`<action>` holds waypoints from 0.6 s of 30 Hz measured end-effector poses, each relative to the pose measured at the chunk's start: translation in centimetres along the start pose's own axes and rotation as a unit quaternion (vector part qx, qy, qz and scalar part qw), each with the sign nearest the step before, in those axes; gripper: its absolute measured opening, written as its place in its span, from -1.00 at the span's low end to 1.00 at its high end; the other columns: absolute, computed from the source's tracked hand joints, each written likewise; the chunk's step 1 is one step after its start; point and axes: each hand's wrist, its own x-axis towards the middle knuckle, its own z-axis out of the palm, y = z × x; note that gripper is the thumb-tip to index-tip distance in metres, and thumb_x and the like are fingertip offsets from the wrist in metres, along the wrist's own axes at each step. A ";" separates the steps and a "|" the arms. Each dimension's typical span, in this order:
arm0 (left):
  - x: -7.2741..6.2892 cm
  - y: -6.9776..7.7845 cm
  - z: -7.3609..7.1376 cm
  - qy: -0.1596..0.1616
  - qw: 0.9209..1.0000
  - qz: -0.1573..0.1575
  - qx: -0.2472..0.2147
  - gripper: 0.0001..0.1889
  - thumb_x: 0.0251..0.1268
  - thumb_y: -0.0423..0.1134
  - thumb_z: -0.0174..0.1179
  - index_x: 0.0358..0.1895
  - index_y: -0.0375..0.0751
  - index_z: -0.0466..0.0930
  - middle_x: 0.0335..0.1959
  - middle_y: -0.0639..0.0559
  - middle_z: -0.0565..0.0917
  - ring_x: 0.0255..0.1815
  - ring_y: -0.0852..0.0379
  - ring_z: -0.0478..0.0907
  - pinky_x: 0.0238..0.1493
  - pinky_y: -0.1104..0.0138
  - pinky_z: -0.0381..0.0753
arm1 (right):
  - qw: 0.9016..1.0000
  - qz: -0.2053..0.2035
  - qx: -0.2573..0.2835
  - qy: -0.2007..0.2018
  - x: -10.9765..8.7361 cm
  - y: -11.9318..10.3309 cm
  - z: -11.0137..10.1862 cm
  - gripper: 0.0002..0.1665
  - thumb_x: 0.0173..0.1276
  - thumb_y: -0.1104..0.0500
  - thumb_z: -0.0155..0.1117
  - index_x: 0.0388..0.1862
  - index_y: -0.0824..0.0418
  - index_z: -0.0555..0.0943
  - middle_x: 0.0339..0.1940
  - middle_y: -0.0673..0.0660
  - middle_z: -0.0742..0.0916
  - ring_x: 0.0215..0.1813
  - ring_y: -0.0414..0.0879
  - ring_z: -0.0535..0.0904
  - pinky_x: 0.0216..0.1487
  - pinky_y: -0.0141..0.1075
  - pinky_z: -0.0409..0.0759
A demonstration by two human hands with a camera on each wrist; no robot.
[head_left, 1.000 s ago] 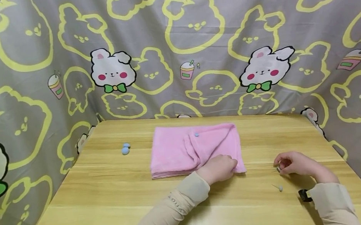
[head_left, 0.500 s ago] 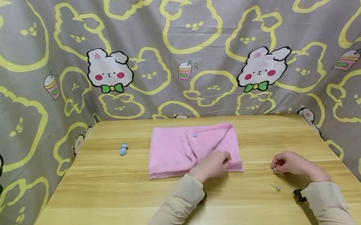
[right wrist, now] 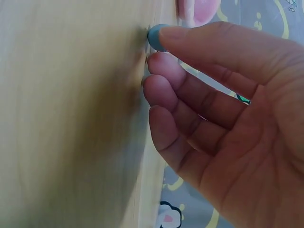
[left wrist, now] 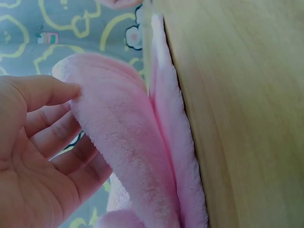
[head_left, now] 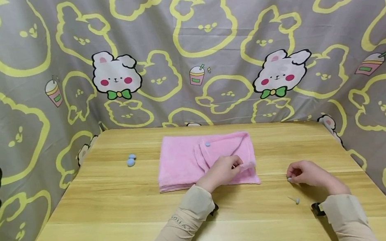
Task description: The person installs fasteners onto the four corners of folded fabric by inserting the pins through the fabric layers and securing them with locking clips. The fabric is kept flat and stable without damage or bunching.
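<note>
A folded pink plush towel lies on the table, its right part turned over in a loose flap. My left hand pinches the flap's edge between thumb and fingers; the left wrist view shows the pink cloth lifted there, above a lower layer. To the right of the towel, my right hand holds a pin by its blue round head, between thumb and index finger, low over the wood. Another pin with a thin needle lies in front of that hand. A blue button-like head sits on the towel's upper part.
Two blue round pieces rest on the table left of the towel. A patterned grey curtain hangs along the back and both sides of the table. Each wrist carries a small dark device.
My left hand has risen and shifted slightly left, lifting the towel's edge. The right hand has turned the pin, so its needle no longer shows. The view has shifted a little.
</note>
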 end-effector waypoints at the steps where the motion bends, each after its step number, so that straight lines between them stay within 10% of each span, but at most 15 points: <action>1: 0.0 0.0 0.0 0.000 1.000 0.001 0.000 -0.92 0.33 -0.21 0.20 -0.25 -0.09 0.66 -0.32 0.09 0.75 -0.34 0.29 0.58 -0.18 0.51 0.55 | 1.000 0.000 0.001 0.000 0.0 0.0 0.0 -0.94 0.21 0.32 0.31 -0.33 0.27 0.61 -0.46 0.01 0.59 -0.48 -0.33 0.38 -0.47 -0.45 0.40; 18: 0.0 -0.4 -0.6 0.054 0.991 -0.032 -0.119 -0.86 0.33 -0.33 0.17 -0.11 -0.17 0.65 -0.22 -0.03 0.74 -0.23 0.19 0.63 -0.14 0.49 0.58 | 0.997 -0.037 -0.032 0.060 0.2 -1.1 -0.2 -0.93 0.31 0.29 0.28 -0.37 0.16 0.60 -0.45 -0.02 0.62 -0.39 -0.35 0.42 -0.39 -0.43 0.42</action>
